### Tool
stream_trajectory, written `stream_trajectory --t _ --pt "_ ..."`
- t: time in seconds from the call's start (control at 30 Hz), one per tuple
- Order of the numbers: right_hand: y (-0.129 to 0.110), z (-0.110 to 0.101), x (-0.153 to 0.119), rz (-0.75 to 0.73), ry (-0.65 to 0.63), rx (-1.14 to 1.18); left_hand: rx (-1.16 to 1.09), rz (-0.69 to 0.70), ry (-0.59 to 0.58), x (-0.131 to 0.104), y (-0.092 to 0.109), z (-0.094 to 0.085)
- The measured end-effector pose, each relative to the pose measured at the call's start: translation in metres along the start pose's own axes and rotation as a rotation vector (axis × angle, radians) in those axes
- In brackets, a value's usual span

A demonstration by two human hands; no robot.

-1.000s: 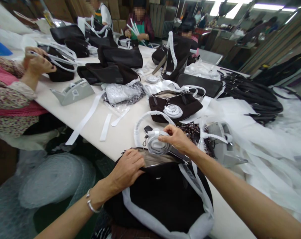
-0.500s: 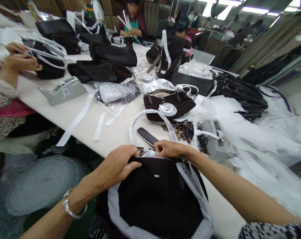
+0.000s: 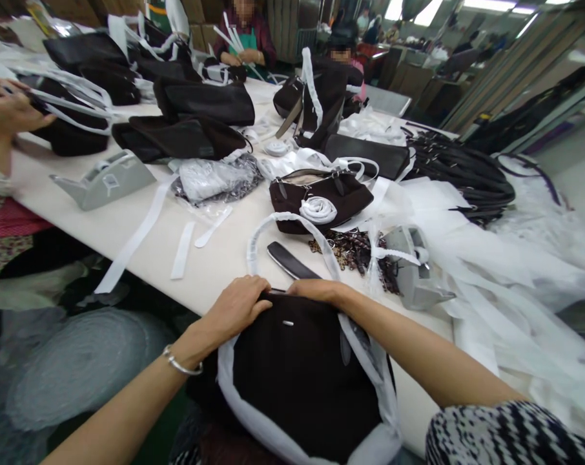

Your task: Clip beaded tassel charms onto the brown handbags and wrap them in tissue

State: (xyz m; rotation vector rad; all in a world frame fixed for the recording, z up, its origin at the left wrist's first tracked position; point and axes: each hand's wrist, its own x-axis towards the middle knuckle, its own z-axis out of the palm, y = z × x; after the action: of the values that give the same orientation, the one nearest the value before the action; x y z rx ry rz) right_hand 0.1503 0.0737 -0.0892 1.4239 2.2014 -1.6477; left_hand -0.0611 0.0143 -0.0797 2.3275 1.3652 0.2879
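Note:
A dark brown handbag (image 3: 307,374) stands upright before me at the table's edge, its handles wrapped in white paper. At the left end of its opening, my left hand (image 3: 239,300) grips the top edge, thumb in front and fingers behind. My right hand (image 3: 316,290) reaches into the opening; its fingers are hidden behind the bag's front panel. Behind the bag, one wrapped handle (image 3: 292,216) arches up. Inside that arch appears a dark strap (image 3: 287,258) with a pale edge, its lower end out of sight by my right hand.
Farther back sits a small brown bag (image 3: 321,200) with a white coil on it. Tape dispensers (image 3: 111,177) stand left and right. Chain-like straps (image 3: 353,252) lie right of the handle. White sheets (image 3: 505,258) cover the right side. A co-worker's hand (image 3: 6,110) works at far left.
My right hand has gone deeper into the bag's opening, and its fingers are now out of sight. My left hand still grips the top edge. The view has shifted slightly right.

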Motion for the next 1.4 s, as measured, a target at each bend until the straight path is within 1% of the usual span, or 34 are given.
stream_trajectory --t 0.03,0.1,0.13,0.2,0.27,0.33,0.4,0.43,0.47,0.5,0.53,0.6,0.63,0.7,0.77,0.8,0.83,0.9,0.97,1.0,1.07,1.1,1.13,1.17,1.2,1.23,1.27,1.3,1.33,1.37,1.4 --pt "0.002 -0.007 -0.002 0.021 0.036 0.012 0.078 0.019 -0.006 0.001 -0.003 0.008" --pt "0.003 -0.024 -0.014 0.067 0.157 0.033 0.168 0.032 0.001 0.003 -0.008 0.018" --pt "0.002 -0.031 -0.024 0.075 0.209 0.035 0.178 0.025 0.012 0.004 -0.010 0.020" --pt "0.000 -0.042 -0.050 0.048 0.283 -0.010 0.125 -0.017 0.043 0.008 -0.012 0.019" --pt "-0.002 -0.045 -0.075 0.005 0.309 -0.096 -0.007 -0.081 0.106 0.012 -0.013 0.013" --pt "0.001 -0.044 -0.091 0.000 0.352 -0.212 -0.135 -0.122 0.196 0.014 -0.013 0.007" --pt "0.008 -0.040 -0.093 0.052 0.466 -0.330 -0.176 -0.108 0.249 0.014 -0.013 0.003" --pt "0.012 -0.039 -0.089 0.082 0.528 -0.392 -0.169 -0.087 0.243 0.014 -0.012 0.003" --pt "0.017 -0.037 -0.082 0.107 0.557 -0.444 -0.152 -0.063 0.216 0.013 -0.011 0.002" --pt "0.020 -0.036 -0.074 0.121 0.544 -0.478 -0.129 -0.040 0.174 0.013 -0.009 0.002" --pt "0.022 -0.034 -0.065 0.119 0.498 -0.499 -0.099 -0.021 0.127 0.012 -0.007 0.002" --pt "0.022 -0.030 -0.049 0.073 0.375 -0.516 -0.018 0.006 0.051 0.012 -0.004 0.001" --pt "0.020 -0.027 -0.043 0.041 0.325 -0.514 0.026 0.012 0.035 0.012 -0.002 0.000" --pt "0.013 -0.020 -0.036 -0.020 0.254 -0.501 0.090 0.015 0.050 0.013 0.000 -0.002" --pt "0.007 -0.016 -0.035 -0.063 0.198 -0.485 0.135 -0.001 0.109 0.014 -0.001 -0.001" --pt "0.005 -0.017 -0.037 -0.085 0.203 -0.472 0.164 -0.014 0.130 0.015 -0.002 0.002" --pt "0.003 -0.019 -0.041 -0.101 0.234 -0.456 0.199 -0.029 0.136 0.016 -0.004 0.006" --pt "0.003 -0.029 -0.056 -0.106 0.346 -0.414 0.267 -0.056 0.118 0.020 -0.008 0.015" --pt "0.005 -0.040 -0.080 -0.064 0.431 -0.375 0.268 -0.065 0.112 0.022 -0.010 0.021" --pt "0.006 -0.045 -0.096 -0.038 0.428 -0.372 0.225 -0.057 0.126 0.021 -0.010 0.020" --pt "0.007 -0.047 -0.131 -0.030 0.354 -0.396 0.067 -0.008 0.149 0.010 -0.007 0.011" --pt "0.006 -0.043 -0.148 -0.050 0.297 -0.420 -0.033 0.032 0.134 -0.001 -0.006 0.003" --pt "0.005 -0.037 -0.163 -0.074 0.244 -0.443 -0.126 0.081 0.090 -0.014 -0.004 -0.005" --pt "0.003 -0.028 -0.177 -0.096 0.186 -0.460 -0.204 0.137 -0.005 -0.030 -0.001 -0.012" --pt "0.001 -0.018 -0.187 -0.109 0.130 -0.468 -0.272 0.208 -0.134 -0.047 0.001 -0.018" --pt "-0.001 -0.008 -0.194 -0.112 0.079 -0.471 -0.311 0.274 -0.266 -0.064 0.003 -0.023" --pt "-0.003 0.002 -0.198 -0.115 0.036 -0.473 -0.321 0.294 -0.339 -0.080 0.005 -0.025" --pt "-0.005 0.008 -0.200 -0.124 0.013 -0.477 -0.304 0.277 -0.389 -0.095 0.007 -0.025" --pt "-0.006 0.012 -0.200 -0.140 0.013 -0.482 -0.273 0.253 -0.413 -0.106 0.009 -0.025" --pt "-0.007 0.012 -0.199 -0.163 0.036 -0.482 -0.233 0.223 -0.400 -0.114 0.010 -0.025" --pt "-0.008 0.009 -0.197 -0.192 0.076 -0.469 -0.202 0.187 -0.353 -0.117 0.009 -0.027"
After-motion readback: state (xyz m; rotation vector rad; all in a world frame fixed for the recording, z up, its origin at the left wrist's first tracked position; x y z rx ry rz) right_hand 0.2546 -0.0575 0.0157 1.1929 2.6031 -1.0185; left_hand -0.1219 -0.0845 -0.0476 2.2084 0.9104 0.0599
